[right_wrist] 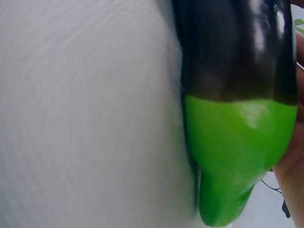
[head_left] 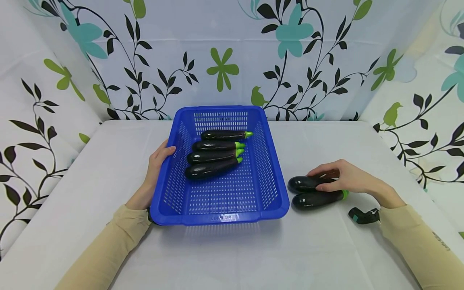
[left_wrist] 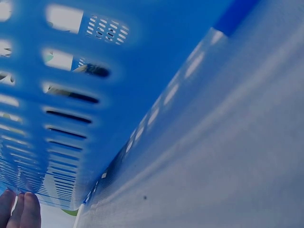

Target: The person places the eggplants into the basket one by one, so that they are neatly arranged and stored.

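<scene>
A blue perforated plastic basket [head_left: 235, 218] stands in the middle of the table. Several dark eggplants with green stem ends, such as the nearest eggplant [head_left: 208, 170], lie side by side inside it. My left hand [head_left: 154, 167] grips the basket's left rim, thumb on top; its fingertips [left_wrist: 31, 209] show against the slotted blue wall [left_wrist: 118, 95] in the left wrist view. Right of the basket, my right hand [head_left: 346, 177] holds the farther eggplant [head_left: 301, 184] between thumb and fingers. Touching or nearly touching it is a nearer eggplant [head_left: 315, 200]. The right wrist view shows one green stem end [right_wrist: 240, 133] close up.
A small black device [head_left: 364, 216] with a teal mark sits by the right cuff. White cloth covers the table [head_left: 232, 262]. Curtains [head_left: 224, 40] printed with leaves and flowers enclose the back and both sides.
</scene>
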`<act>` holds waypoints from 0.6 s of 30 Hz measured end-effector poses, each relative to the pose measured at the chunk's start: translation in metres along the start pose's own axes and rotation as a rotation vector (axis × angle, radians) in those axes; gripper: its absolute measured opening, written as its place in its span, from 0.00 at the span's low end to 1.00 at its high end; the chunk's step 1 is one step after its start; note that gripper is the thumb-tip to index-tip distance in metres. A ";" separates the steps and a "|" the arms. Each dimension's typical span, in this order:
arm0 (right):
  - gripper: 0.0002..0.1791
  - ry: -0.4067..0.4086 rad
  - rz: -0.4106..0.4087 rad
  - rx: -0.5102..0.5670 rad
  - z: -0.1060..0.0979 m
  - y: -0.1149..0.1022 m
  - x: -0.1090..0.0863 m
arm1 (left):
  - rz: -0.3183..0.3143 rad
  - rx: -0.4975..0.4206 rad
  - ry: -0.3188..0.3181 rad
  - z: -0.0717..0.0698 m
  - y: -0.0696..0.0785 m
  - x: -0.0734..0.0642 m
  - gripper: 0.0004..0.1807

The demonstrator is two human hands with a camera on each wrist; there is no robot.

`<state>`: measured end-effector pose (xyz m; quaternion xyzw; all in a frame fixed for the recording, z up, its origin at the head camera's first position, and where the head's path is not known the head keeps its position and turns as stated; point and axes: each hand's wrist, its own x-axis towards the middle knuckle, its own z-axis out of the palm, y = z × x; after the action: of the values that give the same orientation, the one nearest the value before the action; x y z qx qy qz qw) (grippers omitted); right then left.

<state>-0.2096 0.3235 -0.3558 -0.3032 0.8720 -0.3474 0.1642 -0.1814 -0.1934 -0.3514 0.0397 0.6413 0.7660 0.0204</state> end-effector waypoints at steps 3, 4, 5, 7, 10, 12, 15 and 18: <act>0.20 -0.003 -0.005 0.013 0.000 0.001 0.000 | -0.003 -0.003 0.000 0.000 0.000 0.000 0.32; 0.20 -0.002 -0.006 0.015 0.000 0.001 0.000 | -0.003 -0.003 0.000 0.000 0.000 0.000 0.32; 0.20 -0.003 -0.008 0.018 0.000 0.002 0.000 | -0.003 -0.004 0.001 0.000 0.001 0.000 0.32; 0.20 -0.004 -0.013 0.021 0.000 0.002 0.001 | -0.004 -0.002 0.001 0.000 0.001 0.000 0.32; 0.20 -0.005 -0.011 0.026 0.000 0.003 0.001 | -0.011 0.002 -0.002 0.000 0.001 0.000 0.32; 0.20 -0.005 -0.004 0.026 0.000 0.004 0.001 | -0.016 0.005 -0.003 0.000 0.001 -0.001 0.32; 0.20 0.000 0.002 0.018 0.001 0.005 0.001 | -0.025 0.009 -0.006 0.000 0.001 -0.001 0.32; 0.20 0.004 -0.004 0.017 0.001 0.005 0.001 | -0.022 0.010 -0.005 0.000 0.001 -0.001 0.32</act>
<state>-0.2116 0.3247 -0.3601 -0.3028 0.8687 -0.3559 0.1644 -0.1807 -0.1935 -0.3506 0.0347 0.6456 0.7623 0.0304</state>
